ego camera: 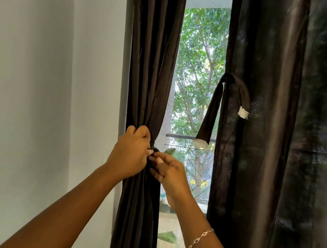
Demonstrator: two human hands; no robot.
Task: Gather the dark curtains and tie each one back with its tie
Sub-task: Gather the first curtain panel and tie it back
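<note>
Two dark curtains are seen. The left curtain (150, 67) is bunched at its middle and held in the curled grip of the left hand (129, 152). Two ties are seen. One tie (155, 150) is wrapped round the bunch and pinched in the grip of the right hand (168, 173). The other tie (210, 114) is hung loose on the right curtain (253, 139). A bracelet (201, 237) is worn on the right wrist. Trees are seen through the window (198, 64).

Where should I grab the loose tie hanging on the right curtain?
Pinch the long strap of the loose tie just above its white tab, coming from the left, the window-gap side. That strap dangles free of the right curtain, flat and near vertical, while its shorter end lies against the fabric.
</note>
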